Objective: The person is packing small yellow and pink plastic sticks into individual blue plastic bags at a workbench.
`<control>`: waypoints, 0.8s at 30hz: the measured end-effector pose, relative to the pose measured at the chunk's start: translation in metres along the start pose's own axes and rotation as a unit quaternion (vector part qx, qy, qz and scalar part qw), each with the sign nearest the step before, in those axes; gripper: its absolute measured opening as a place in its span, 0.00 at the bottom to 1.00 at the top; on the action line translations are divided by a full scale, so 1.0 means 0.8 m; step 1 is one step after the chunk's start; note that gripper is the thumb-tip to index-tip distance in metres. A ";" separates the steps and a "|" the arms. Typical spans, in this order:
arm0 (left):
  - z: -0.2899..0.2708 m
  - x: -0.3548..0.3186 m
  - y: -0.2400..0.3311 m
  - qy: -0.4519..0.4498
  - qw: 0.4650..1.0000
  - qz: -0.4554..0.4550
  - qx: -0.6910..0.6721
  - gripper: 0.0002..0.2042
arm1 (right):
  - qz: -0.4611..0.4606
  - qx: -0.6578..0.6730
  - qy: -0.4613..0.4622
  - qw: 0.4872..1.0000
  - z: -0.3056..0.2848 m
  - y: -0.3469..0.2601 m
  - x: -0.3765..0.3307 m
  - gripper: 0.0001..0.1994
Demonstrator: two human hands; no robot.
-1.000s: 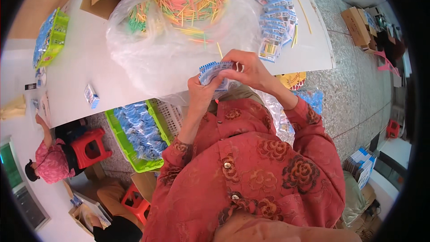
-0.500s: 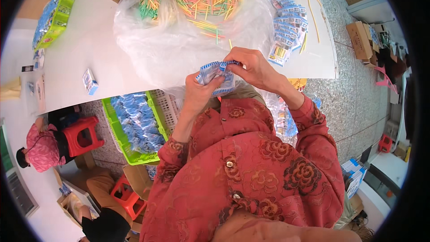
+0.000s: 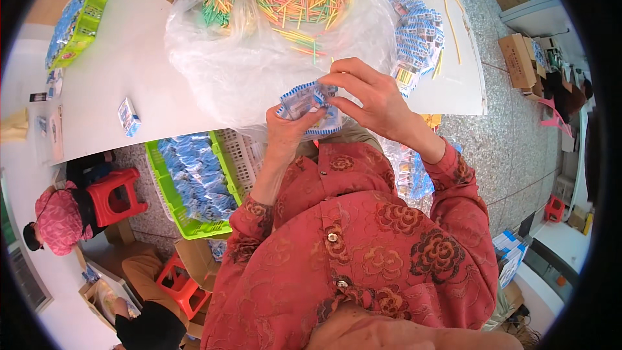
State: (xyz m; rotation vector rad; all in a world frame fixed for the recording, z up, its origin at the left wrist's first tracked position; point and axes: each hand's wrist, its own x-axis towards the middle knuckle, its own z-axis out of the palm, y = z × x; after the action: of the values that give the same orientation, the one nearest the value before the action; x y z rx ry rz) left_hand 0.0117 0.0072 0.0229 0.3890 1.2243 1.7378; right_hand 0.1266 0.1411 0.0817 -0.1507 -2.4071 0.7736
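My left hand (image 3: 286,135) is closed on a small blue-and-white printed plastic packet (image 3: 303,100), its thumb across the front. My right hand (image 3: 382,102) is at the packet's right upper edge. Its fingers are bent and apart, with the thumb tip at the film. Just beyond my hands lies a large clear plastic bag (image 3: 223,84), spread open on the table. Thin pink, green and yellow sticks (image 3: 301,0) are heaped in it, and several lie loose nearer me. Right of the bag, a fanned stack of similar packets (image 3: 418,36) rests on the table.
A green basket (image 3: 223,229) full of blue packets stands below the table edge at my left. Another green basket (image 3: 97,10) sits far left on the white table (image 3: 129,65), with a small box (image 3: 128,117) nearer. Two people, red stools (image 3: 116,192) and cartons (image 3: 516,58) are around.
My right hand's fingers have spread from a pinch at the packet's top edge and risen slightly. The packet has tilted a little in my left hand, which stays in about the same place.
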 end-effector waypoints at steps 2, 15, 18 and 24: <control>-0.006 0.000 -0.004 -0.012 0.999 -0.002 0.041 0.15 | 0.013 -0.021 -0.009 1.000 0.000 -0.003 0.001 0.13; -0.006 -0.009 0.001 -0.025 1.000 0.010 -0.014 0.13 | 0.000 0.062 -0.011 0.998 -0.005 0.001 0.007 0.08; -0.006 -0.012 0.004 -0.059 0.997 0.006 0.047 0.13 | -0.002 0.049 -0.005 0.999 -0.004 0.004 0.008 0.08; 0.006 -0.011 0.008 -0.008 1.000 0.019 -0.006 0.12 | -0.077 -0.037 0.012 0.996 -0.001 -0.001 0.007 0.08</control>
State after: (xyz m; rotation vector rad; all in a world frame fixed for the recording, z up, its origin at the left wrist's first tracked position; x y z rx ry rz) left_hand 0.0159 0.0023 0.0328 0.4211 1.2015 1.7692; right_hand 0.1228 0.1427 0.0856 -0.0045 -2.3927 0.6107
